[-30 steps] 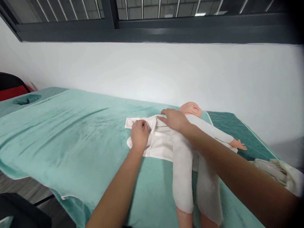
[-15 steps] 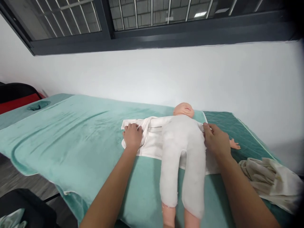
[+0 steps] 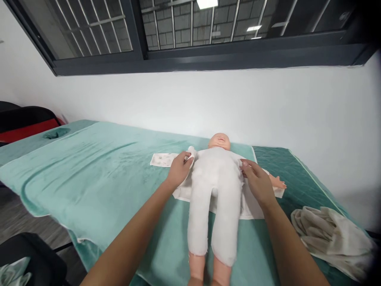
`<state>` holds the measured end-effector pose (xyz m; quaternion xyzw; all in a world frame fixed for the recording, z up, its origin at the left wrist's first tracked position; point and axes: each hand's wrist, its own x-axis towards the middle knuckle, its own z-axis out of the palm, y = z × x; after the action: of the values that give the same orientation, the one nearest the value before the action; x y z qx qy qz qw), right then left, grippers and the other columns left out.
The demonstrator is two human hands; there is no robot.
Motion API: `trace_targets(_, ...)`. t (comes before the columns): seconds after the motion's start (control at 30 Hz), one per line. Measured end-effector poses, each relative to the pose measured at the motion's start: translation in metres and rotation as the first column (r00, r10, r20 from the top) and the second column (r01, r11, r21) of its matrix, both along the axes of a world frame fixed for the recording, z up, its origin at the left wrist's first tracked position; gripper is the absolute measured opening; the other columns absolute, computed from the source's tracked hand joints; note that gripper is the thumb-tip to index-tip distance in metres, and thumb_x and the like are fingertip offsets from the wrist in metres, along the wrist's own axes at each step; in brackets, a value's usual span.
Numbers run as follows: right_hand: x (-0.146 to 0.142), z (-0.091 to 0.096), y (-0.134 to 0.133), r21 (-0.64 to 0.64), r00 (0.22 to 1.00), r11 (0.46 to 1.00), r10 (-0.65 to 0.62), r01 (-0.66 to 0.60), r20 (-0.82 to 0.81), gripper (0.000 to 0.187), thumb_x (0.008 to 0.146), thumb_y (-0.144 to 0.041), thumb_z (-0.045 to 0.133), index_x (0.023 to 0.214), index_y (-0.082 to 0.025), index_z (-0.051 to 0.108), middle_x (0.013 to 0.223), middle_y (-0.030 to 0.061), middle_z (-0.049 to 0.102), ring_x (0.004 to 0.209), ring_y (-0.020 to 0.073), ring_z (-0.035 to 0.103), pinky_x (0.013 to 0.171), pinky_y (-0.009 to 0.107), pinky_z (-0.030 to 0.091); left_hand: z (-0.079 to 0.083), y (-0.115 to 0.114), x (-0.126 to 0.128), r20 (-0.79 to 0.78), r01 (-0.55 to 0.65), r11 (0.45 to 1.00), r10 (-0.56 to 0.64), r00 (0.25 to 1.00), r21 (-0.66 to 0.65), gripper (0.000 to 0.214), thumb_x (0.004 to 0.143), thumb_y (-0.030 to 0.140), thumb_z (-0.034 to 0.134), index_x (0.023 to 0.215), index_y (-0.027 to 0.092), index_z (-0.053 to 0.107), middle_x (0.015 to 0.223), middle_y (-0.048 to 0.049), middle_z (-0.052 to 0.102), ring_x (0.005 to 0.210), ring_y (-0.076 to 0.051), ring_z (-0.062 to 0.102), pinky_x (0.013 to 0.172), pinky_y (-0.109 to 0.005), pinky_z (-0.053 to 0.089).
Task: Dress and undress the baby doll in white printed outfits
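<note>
A baby doll [image 3: 218, 171] lies on its back, its body and legs in soft white cloth, with bare feet toward me. Spread beneath it is an opened white baby shirt [image 3: 253, 208], one printed sleeve [image 3: 163, 160] stretched out to the left. My left hand [image 3: 180, 169] is closed on a lifted edge of the shirt beside the doll's shoulder. At the doll's other side, my right hand [image 3: 257, 180] pinches white cloth near the armpit; the fingertips are partly hidden. The doll's bare hand [image 3: 278, 182] shows beyond my right hand.
A light green cover [image 3: 89, 167] lies over the bed, with a darker green quilted part [image 3: 275, 157] at right. A crumpled cream cloth [image 3: 330, 238] rests at the right edge. Behind are a white wall and a barred window. A black chair [image 3: 32, 254] stands lower left.
My left hand has moved right toward the doll, lifting the shirt's left side off the bed. My right hand stays at the doll's side. The camera view has shifted slightly.
</note>
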<state>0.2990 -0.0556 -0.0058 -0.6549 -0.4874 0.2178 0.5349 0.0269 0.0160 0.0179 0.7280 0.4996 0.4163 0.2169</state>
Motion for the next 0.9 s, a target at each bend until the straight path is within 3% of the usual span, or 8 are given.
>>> trace_targets(0.13,-0.013,0.008,-0.006,0.015,0.996,0.998,0.056,-0.058,0.068,0.049,0.088,-0.06,0.053,0.119,-0.024,0.066,0.113,0.0079,0.073,0.107,0.0271,0.065,0.096,0.043,0.048,0.018,0.002,0.018,0.028,0.097,0.995,-0.096,0.995,-0.03,0.014,0.092,0.035,0.05,0.093,0.023,0.058,0.081,0.003,0.063,0.071,-0.014,0.054,0.069,-0.026,0.039)
trace_targets(0.4,-0.03,0.008,-0.008,0.016,0.953,0.957,0.287,-0.29,0.099,0.05,0.091,-0.055,0.053,0.132,-0.026,0.059,0.129,0.0067,0.067,0.121,0.0268,0.061,0.104,0.043,0.046,0.043,0.0,0.031,0.026,0.098,0.995,-0.098,0.995,0.012,0.014,0.093,0.032,0.048,0.088,0.023,0.057,0.087,0.0007,0.066,0.079,-0.016,0.057,0.07,-0.027,0.039)
trace_targets(0.57,-0.034,-0.001,-0.005,0.021,0.904,0.905,0.422,-0.424,0.059,0.052,0.093,-0.053,0.052,0.138,-0.028,0.052,0.145,0.0045,0.055,0.134,0.024,0.051,0.113,0.041,0.039,0.056,-0.01,0.033,-0.143,0.091,0.996,-0.093,0.985,-0.021,0.007,0.089,0.027,0.053,0.091,0.022,0.059,0.088,-0.0032,0.069,0.076,-0.019,0.06,0.069,-0.03,0.04)
trace_targets(0.67,-0.033,-0.003,-0.005,0.011,0.896,0.897,0.441,-0.442,0.051,0.053,0.093,-0.053,0.051,0.14,-0.029,0.051,0.147,0.0037,0.053,0.135,0.0239,0.05,0.114,0.042,0.038,0.063,-0.028,0.04,-0.379,0.113,0.994,-0.102,0.92,0.007,0.01,0.09,0.026,0.052,0.093,0.022,0.061,0.088,-0.0074,0.071,0.075,-0.023,0.062,0.064,-0.032,0.039)
trace_targets(0.77,-0.032,-0.005,-0.004,0.005,0.912,0.912,0.408,-0.409,0.047,0.054,0.092,-0.055,0.052,0.139,-0.028,0.052,0.146,0.0054,0.054,0.134,0.0251,0.051,0.113,0.044,0.038,0.07,-0.057,0.05,-0.623,0.219,0.968,-0.096,0.776,0.124,0.015,0.092,0.021,0.047,0.088,0.02,0.062,0.084,-0.0109,0.069,0.071,-0.025,0.063,0.061,-0.034,0.038)
trace_targets(0.83,-0.03,-0.007,-0.004,-0.007,0.918,0.919,0.393,-0.394,0.054,0.053,0.092,-0.055,0.052,0.137,-0.028,0.053,0.143,0.006,0.057,0.131,0.0256,0.054,0.113,0.045,0.039,0.071,-0.078,0.055,-0.692,0.319,0.931,-0.114,0.713,0.176,0.016,0.091,0.016,0.045,0.089,0.019,0.061,0.081,-0.0105,0.067,0.067,-0.025,0.062,0.059,-0.035,0.039)
trace_targets(0.9,-0.029,-0.009,-0.003,-0.003,0.917,0.918,0.396,-0.396,0.051,0.052,0.091,-0.054,0.053,0.136,-0.028,0.053,0.139,0.0056,0.06,0.128,0.0253,0.056,0.112,0.045,0.04,0.069,-0.098,0.054,-0.679,0.404,0.893,-0.172,0.713,0.198,0.018,0.091,0.014,0.045,0.095,0.02,0.061,0.084,-0.0091,0.068,0.07,-0.025,0.063,0.062,-0.036,0.042)
